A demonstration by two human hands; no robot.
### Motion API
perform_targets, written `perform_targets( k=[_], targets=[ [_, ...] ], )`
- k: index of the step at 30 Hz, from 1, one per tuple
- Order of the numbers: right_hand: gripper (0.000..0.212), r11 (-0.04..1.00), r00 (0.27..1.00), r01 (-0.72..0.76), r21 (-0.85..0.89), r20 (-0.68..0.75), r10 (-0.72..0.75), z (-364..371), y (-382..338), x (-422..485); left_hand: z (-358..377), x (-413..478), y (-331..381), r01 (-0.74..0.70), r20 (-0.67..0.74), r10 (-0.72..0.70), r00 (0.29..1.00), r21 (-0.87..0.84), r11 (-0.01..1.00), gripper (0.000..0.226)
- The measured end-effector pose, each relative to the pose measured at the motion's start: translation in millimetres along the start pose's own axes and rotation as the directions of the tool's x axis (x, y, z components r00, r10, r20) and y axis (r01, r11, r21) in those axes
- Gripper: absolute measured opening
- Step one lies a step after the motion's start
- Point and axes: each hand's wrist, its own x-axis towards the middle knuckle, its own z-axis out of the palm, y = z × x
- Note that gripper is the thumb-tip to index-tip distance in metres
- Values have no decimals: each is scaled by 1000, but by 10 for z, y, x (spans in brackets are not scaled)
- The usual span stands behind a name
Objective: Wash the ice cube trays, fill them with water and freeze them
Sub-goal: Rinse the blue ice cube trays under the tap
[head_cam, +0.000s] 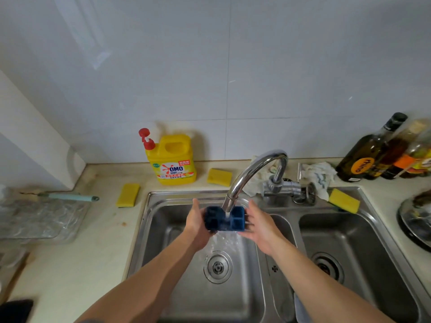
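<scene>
Head camera, looking down over the double sink (149, 229), and we are right in the washing stage. The blue ice cube tray (225, 219) sits under the tap (251, 173), just below the spout and well above the drain of the left basin, held in the air between both hands. Water is running straight into the middle cells and spilling off the near edge in a sheet.

The left hand (197, 222) grips the tray's left end, thumb up over the far rim, fingers curled beneath and mostly hidden. The right hand (258, 226) comes in at the other end, its fingers (250, 229) looking fairly straight against the tray's side and underside, supporting more than clamping, holding nothing else.

The tray's long axis runs left to right across the basin, open cells facing up and tipped a little towards the person, which would explain the overflow at the front.

Progress, as I judge it: early. This looks like rinsing, not filling, since the water is pouring away. The yellow detergent bottle (173, 160) stands on the worktop (100, 241) by the wall. Only one tray shows; level filling and the freezer are still to come.
</scene>
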Motion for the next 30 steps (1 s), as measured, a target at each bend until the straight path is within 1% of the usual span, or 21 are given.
perform_targets(
  k=[2,7,9,11,15,17,19,21,24,25,28,29,30],
  targets=[
    [35,1000,1000,-7,25,5,7,63,-26,-20,-57,-13,40,-9,7,9,1000,-13,1000,79],
    [45,1000,1000,-24,-4,13,24,89,14,-32,-105,-87,2,-65,-60,65,996,10,998,51],
    [44,999,999,-32,-1,23,32,93,24,-34,-123,-115,-16,-70,-68,69,995,-8,998,42],
    [43,999,999,-39,8,19,38,100,21,-39,-143,-131,-39,-56,-92,58,994,21,998,34],
    [44,999,999,-44,-2,4,44,39,42,-32,-130,-136,-60,-49,-91,55,994,72,996,31],
    [50,999,999,-46,-2,-28,46,-49,60,-13,-94,-125,-118,-41,-91,53,994,133,990,29],
    [53,998,995,-57,-12,-89,55,-89,87,1,-63,-134,-169,-22,-56,33,998,191,981,31],
    [52,997,993,-54,-53,-107,48,-62,126,15,-76,-129,-141,-14,-45,23,999,192,981,37],
    [54,1000,1000,-19,-21,8,19,19,137,-9,-133,-98,-40,-41,-94,52,994,108,993,47],
    [55,1000,1000,-15,-2,10,15,21,121,-19,-142,-100,-23,-32,-85,40,996,95,995,50],
    [51,998,990,-57,7,-126,57,1,80,-47,-107,-149,-70,41,28,-47,999,168,985,60],
    [49,998,988,-67,-17,-140,64,12,88,-50,-101,-153,-76,47,44,-55,998,165,985,61],
    [47,997,992,-68,-43,-113,62,23,99,-51,-109,-137,-64,47,39,-53,998,134,990,61]
  ],
)
